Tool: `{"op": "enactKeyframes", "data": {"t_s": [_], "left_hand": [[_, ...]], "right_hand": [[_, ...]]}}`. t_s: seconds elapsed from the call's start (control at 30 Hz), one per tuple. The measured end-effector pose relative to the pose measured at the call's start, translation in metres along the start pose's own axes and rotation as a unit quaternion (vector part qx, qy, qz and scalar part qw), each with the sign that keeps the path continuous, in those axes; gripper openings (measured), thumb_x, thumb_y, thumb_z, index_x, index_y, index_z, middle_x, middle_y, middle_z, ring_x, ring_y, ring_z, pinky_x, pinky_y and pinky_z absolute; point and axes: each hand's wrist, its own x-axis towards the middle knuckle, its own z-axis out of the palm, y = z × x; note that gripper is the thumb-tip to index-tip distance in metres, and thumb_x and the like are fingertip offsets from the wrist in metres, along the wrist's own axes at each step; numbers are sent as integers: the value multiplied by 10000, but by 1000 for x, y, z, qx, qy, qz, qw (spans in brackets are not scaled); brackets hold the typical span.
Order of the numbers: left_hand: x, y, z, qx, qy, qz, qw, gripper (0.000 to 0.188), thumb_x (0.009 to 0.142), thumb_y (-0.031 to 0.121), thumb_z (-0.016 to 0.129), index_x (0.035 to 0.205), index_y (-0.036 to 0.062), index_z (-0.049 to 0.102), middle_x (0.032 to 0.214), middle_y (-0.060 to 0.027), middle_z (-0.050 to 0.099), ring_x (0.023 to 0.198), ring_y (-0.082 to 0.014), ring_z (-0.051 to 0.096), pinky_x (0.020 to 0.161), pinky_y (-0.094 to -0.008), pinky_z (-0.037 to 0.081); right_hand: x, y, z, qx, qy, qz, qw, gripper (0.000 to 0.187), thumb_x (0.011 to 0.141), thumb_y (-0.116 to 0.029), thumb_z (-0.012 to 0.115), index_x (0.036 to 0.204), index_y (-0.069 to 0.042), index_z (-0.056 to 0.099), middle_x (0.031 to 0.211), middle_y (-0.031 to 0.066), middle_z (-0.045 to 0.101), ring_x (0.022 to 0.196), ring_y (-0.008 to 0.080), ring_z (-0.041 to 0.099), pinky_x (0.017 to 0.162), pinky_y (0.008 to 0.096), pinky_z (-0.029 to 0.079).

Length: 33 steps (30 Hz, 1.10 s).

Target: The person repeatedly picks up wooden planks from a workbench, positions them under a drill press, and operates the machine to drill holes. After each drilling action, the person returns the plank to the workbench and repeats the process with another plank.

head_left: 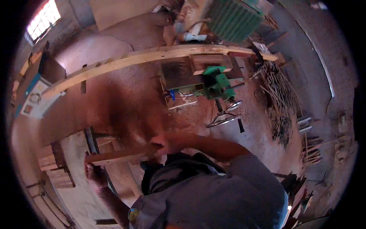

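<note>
While the bare left hand [95, 175] closes on one end of a narrow, brown, straight-edged wooden board [124, 155], the bare right hand [169, 142] grips the opposite end; head view, board spanning between them in front of the torso. Beside the left hand: pale, flat-topped counter [78, 148] with stacked reddish-brown wooden blocks [57, 164] at its edge. Beyond, well apart from both hands: green metal machine [218, 83] with shiny handwheels, and long, pale timber beam [152, 54].
</note>
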Motion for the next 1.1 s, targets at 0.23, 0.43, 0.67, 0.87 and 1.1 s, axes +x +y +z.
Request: {"op": "enactKeyframes", "data": {"t_s": [0.23, 0.43, 0.67, 0.87, 1.1], "left_hand": [[68, -42, 138, -37, -55, -33, 997, 344, 900, 249, 578, 1193, 72, 543, 1145, -62, 595, 1039, -155, 561, 836, -344, 499], [152, -48, 204, -43, -54, -43, 997, 324, 895, 225, 588, 1159, 40, 553, 1139, -70, 602, 1035, -178, 575, 825, -323, 507], [266, -145, 236, 15, -87, -28, 996, 261, 912, 150, 568, 1114, -15, 555, 1115, -113, 604, 1038, -232, 588, 874, -331, 516], [321, -202, 263, -15, 4, -76, 997, 283, 910, 144, 574, 1135, -22, 529, 1117, -136, 593, 1023, -283, 588, 893, -387, 534], [352, -234, 268, -10, 3, -146, 989, 265, 908, 150, 573, 1121, 2, 520, 1060, -138, 602, 956, -280, 610, 855, -387, 556]], "right_hand": [[-119, 14, -91, -82, 194, 122, 970, 335, 824, -257, 649, 1049, -14, 594, 926, 118, 624, 831, 285, 621, 760, 353, 486], [-218, 56, -87, 270, 613, 85, 737, 161, 920, -57, 532, 1062, -2, 585, 829, 51, 622, 692, 107, 570, 614, 262, 477], [-259, 65, -52, 198, 650, 207, 704, 184, 929, -88, 515, 1049, 39, 571, 779, 68, 618, 649, 111, 565, 596, 257, 467], [-247, 70, -47, 254, 664, 234, 664, 204, 934, -95, 508, 1069, 44, 571, 798, 70, 629, 667, 112, 580, 614, 259, 491], [-235, 75, -43, 279, 672, 244, 641, 205, 935, -103, 509, 1066, 41, 574, 811, 70, 637, 672, 110, 582, 626, 254, 494]]}}
